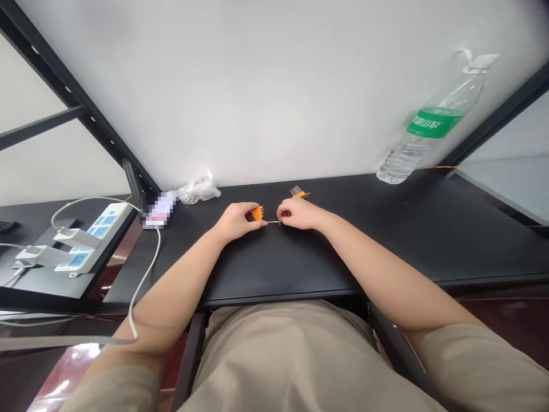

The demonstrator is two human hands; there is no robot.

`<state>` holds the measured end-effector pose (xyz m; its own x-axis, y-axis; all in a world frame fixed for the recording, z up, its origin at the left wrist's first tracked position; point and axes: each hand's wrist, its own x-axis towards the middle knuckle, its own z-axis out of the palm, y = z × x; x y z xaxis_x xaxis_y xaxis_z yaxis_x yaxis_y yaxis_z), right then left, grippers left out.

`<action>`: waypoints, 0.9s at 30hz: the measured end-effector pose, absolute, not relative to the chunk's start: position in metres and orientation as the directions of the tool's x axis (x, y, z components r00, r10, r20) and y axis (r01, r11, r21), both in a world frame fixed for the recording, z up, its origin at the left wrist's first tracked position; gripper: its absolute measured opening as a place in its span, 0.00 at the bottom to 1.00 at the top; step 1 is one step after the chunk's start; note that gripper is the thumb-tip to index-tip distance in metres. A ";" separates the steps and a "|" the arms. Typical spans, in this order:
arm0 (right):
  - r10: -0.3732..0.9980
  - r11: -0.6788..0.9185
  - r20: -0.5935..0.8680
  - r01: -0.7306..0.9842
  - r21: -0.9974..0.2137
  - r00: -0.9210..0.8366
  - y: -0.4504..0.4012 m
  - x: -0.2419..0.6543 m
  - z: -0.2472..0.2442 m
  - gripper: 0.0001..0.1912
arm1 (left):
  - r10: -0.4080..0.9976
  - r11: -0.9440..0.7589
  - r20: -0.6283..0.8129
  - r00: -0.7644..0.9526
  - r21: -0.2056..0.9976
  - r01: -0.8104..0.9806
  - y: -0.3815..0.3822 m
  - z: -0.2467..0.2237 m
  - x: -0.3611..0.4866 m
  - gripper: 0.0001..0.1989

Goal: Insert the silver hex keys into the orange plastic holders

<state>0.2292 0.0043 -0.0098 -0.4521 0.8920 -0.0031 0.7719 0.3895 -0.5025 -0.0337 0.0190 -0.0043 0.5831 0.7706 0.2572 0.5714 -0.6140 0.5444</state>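
Note:
My left hand is closed around an orange bit holder, with several dark screwdriver bits sticking out of both its sides. A slim metal bit spans the small gap between my hands, one end by my left thumb. Its other end sits at the fingertips of my right hand, which are pinched together over it. Just behind the right hand, a second orange bit holder lies on the black table; several silvery bits stick out of it, and the hand partly covers it.
A crumpled clear plastic bag lies against the wall at the back left, beside a blurred-out item. A large water bottle stands at the back right. Farther left is a white power strip; a white cable crosses near my left forearm.

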 end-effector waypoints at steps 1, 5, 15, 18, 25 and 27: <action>0.895 0.368 -0.032 0.775 -0.513 -0.446 0.005 0.231 -0.009 0.06 | 0.772 -0.612 0.255 0.582 0.543 0.575 0.019 -0.004 -0.034 0.18; 0.898 0.331 -0.085 0.788 -0.518 -0.432 0.005 0.229 -0.008 0.06 | 0.774 -0.606 0.245 0.584 0.553 0.572 0.020 -0.004 -0.034 0.18; 0.936 0.150 -0.255 0.930 -0.336 -0.243 -0.007 0.215 0.008 0.03 | 0.769 -0.609 0.251 0.588 0.570 0.552 0.019 -0.004 -0.033 0.16; 0.935 0.137 -0.276 0.945 -0.297 -0.223 -0.009 0.215 0.010 0.04 | 0.773 -0.601 0.249 0.583 0.580 0.549 0.019 -0.004 -0.033 0.16; 0.909 0.368 -0.017 0.820 -0.440 -0.417 -0.012 0.217 0.009 0.05 | 0.768 -0.609 0.268 0.581 0.587 0.534 0.018 -0.002 -0.032 0.16; 0.883 0.434 0.052 0.770 -0.468 -0.466 -0.013 0.215 0.008 0.05 | 0.767 -0.611 0.271 0.581 0.586 0.533 0.018 -0.002 -0.032 0.16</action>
